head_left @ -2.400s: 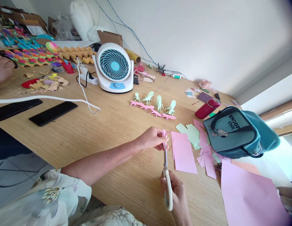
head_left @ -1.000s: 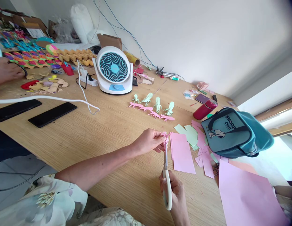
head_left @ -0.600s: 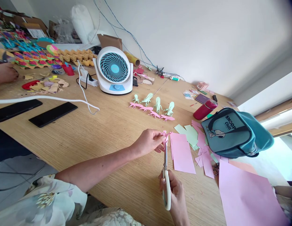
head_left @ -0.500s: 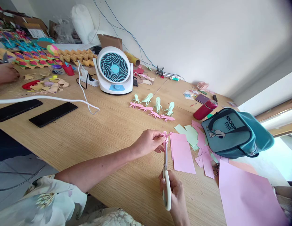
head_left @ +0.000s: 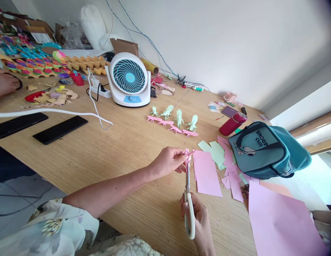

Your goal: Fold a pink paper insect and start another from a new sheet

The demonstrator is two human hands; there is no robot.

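Observation:
My left hand pinches a small folded pink paper figure between thumb and fingers. White-handled scissors are gripped in my right hand, blades pointing away from me. The blade tips meet the lower part of the pink figure; whether they are cutting into it I cannot tell. Just right of the blades lies a stack of pink paper sheets. Beyond my hands stand several green folded paper insects behind a row of flat pink paper insects.
A white fan stands at the back, with two black phones and a white cable to its left. Pink and green paper scraps, a red bottle and a teal bag are at the right. Another person's hand is at far left.
My hands, the scissors and the pink figure stay nearly still. At far left, the other person's hand has shifted slightly.

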